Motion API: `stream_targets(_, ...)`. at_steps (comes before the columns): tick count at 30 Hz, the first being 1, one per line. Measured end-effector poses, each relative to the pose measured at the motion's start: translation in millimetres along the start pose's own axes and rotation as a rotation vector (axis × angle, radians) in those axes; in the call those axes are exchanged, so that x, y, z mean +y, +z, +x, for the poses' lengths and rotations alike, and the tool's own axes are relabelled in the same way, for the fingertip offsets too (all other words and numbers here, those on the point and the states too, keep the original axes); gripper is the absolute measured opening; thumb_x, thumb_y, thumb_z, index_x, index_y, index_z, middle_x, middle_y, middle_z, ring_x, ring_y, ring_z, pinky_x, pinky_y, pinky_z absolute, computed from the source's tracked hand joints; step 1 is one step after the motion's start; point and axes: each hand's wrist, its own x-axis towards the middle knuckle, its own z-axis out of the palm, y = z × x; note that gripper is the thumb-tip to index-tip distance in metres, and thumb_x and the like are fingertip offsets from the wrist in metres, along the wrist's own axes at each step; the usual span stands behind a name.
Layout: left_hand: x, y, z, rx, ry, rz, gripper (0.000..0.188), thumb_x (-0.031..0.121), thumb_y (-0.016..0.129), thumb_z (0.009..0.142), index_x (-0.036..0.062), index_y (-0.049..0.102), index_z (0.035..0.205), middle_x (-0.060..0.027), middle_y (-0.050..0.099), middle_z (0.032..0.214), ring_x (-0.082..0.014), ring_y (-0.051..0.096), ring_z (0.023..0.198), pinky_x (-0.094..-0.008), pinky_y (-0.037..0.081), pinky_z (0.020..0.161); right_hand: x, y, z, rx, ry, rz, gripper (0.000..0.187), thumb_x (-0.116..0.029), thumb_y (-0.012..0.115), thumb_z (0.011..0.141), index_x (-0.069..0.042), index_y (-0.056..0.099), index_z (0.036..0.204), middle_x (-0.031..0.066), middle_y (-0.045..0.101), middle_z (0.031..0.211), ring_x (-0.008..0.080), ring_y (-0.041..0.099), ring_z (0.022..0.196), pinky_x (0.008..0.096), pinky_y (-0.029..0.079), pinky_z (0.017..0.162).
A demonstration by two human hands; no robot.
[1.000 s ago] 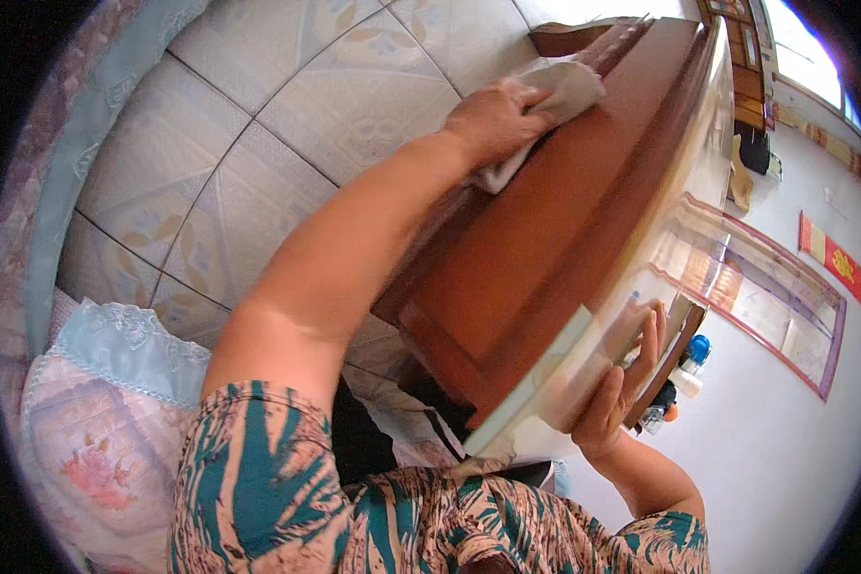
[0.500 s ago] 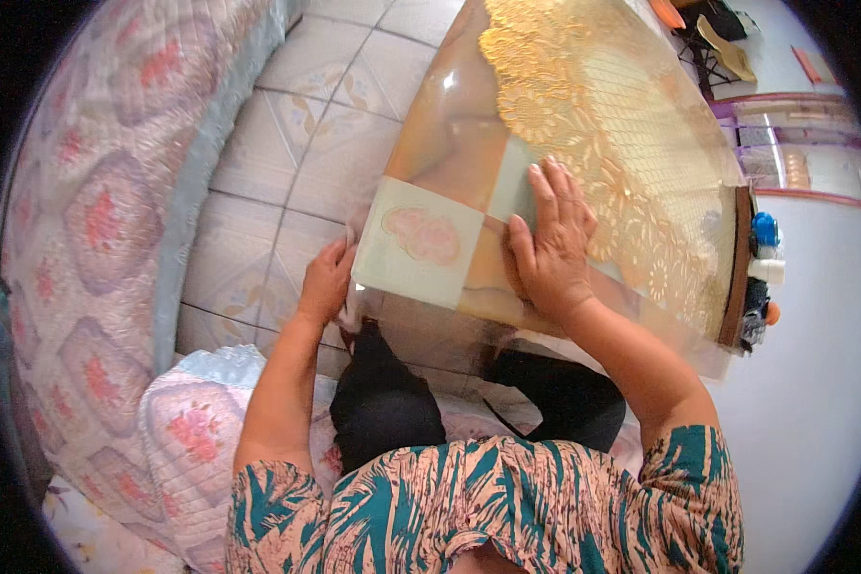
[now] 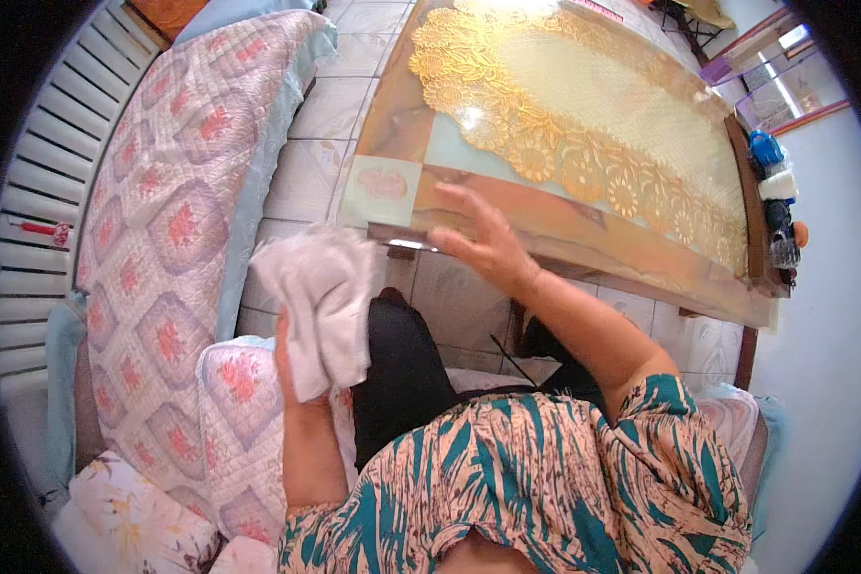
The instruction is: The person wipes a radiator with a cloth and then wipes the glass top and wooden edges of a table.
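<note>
A pale grey-white cloth (image 3: 323, 301) hangs crumpled and slightly blurred in front of my left forearm. My left hand (image 3: 283, 337) grips it from behind, and the fabric hides most of the fingers. My right hand (image 3: 488, 246) is over the near edge of the table (image 3: 584, 218), its fingers apart and nothing in them. Whether it touches the top I cannot tell. The table has a brown stone-patterned border with a pale corner square, and a gold lace-patterned cover (image 3: 545, 158) over its middle under a shiny clear layer.
To the left runs a long seat under a quilted floral cover (image 3: 177, 230), with slatted white bars (image 3: 38, 191) behind it. A floral cushion (image 3: 129, 512) lies at lower left. Small items, one of them blue (image 3: 763, 148), line the table's right end beside a white wall (image 3: 823, 287).
My left hand has come away from the table corner, bringing the cloth up and toward me. My right hand has drawn back from lying flat on the top to its near edge. The view has shifted.
</note>
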Motion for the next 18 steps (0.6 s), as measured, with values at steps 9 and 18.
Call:
stream_targets(9, -86, 110, -30, -0.458, -0.691, -0.552, 0.050, 0.037, 0.040, 0.100, 0.0028, 0.045, 0.136, -0.0140, 0.052, 0.135, -0.0285, 0.050, 0.123, -0.0434, 0.037, 0.107, -27, -45, -148, -0.032, 0.790, 1.173, 0.053, -0.035, 0.062, 0.088, -0.002, 0.048, 0.127, 0.0137, 0.059, 0.117, 0.0260, 0.059, 0.105, 0.0431, 0.048, 0.092)
stream_targets(18, -149, 153, -37, -0.291, -0.518, 0.213, 0.035, 0.028, 0.047, 0.099, 0.0055, 0.054, 0.126, -0.0078, 0.063, 0.119, -0.0198, 0.061, 0.103, -0.0359, 0.050, 0.089, 12, -111, -231, 0.444, 0.697, 1.168, 0.035, -0.024, 0.061, 0.091, -0.002, 0.056, 0.119, 0.0119, 0.065, 0.107, 0.0218, 0.065, 0.093, 0.0363, 0.055, 0.080)
